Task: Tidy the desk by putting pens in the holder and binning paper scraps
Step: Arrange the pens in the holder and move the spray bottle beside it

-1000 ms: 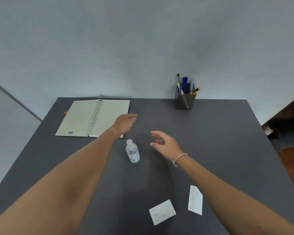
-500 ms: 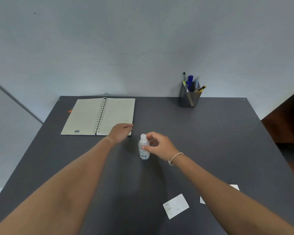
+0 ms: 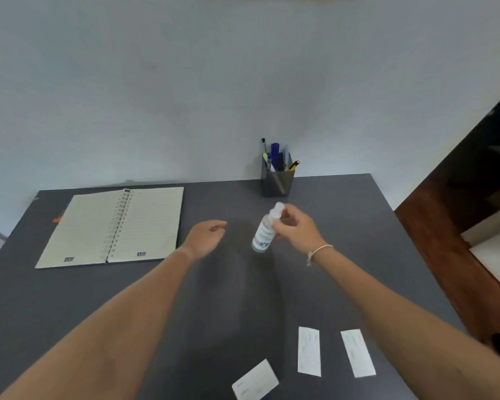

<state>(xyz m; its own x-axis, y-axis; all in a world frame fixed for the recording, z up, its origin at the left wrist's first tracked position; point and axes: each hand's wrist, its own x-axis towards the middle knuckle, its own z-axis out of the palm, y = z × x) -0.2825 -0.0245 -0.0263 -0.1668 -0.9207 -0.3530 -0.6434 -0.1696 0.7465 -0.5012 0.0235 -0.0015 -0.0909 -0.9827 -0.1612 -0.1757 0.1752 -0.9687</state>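
Three paper scraps (image 3: 309, 355) lie flat on the bench (image 3: 344, 226), well nearer the person than the pen holder (image 3: 277, 183), which stands upright at the far edge against the wall with its pens (image 3: 275, 157) inside. The right hand (image 3: 296, 229) has its fingers (image 3: 283, 216) closed round a small clear bottle (image 3: 264, 232), tilted and lifted just nearer than the holder, probably to clear it aside. The left hand (image 3: 205, 239) hovers loosely open and empty between bottle and notebook (image 3: 113, 226).

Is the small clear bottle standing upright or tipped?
Tipped: the clear bottle leans, cap up-right, pinched in the right hand.
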